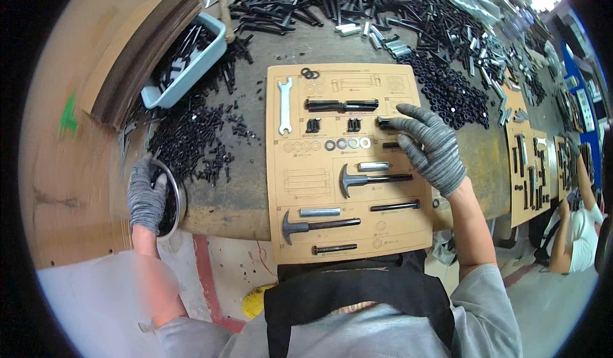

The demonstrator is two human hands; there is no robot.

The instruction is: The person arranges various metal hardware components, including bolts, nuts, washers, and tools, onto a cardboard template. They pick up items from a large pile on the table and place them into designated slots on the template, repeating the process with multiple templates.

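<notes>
Right of centre, the right hand [431,146] curls loosely over the brown board [306,182], fingertips at a short black part [383,122]; at lower left, the left hand [147,195] meets a metal bowl [182,198]. Whether either pinches anything, I can't tell.

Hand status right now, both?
Left hand: curled at the metal bowl's rim; grip cannot be told.
Right hand: partly open, thumb and index tips apart, index at a small black part on the cardboard.
</notes>
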